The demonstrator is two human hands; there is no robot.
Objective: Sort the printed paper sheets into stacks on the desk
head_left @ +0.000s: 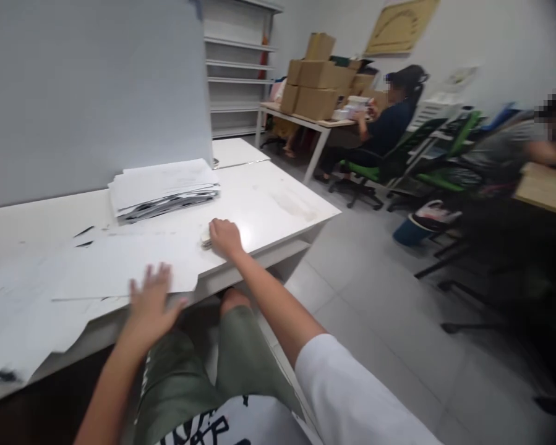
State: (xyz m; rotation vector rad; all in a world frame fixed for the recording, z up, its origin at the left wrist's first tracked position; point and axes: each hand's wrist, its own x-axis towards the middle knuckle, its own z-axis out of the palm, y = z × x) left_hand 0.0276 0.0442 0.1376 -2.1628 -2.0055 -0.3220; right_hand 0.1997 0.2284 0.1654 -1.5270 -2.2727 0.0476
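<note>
My right hand is closed at the near side of the white desk, its fingers round a small pale block that looks layered. Most of the block is hidden by the fingers, so its kind is unclear. My left hand is slightly blurred, with its fingers spread at the near edge of a large white paper sheet. Whether it presses on the sheet or hovers just above, I cannot tell. Two thin dark scraps lie on the left, beyond the sheet.
A thick stack of papers stands against the grey partition. Another dark scrap lies at lower left. Across the aisle, a person sits at a table with cardboard boxes. Chairs and a blue bin stand to the right.
</note>
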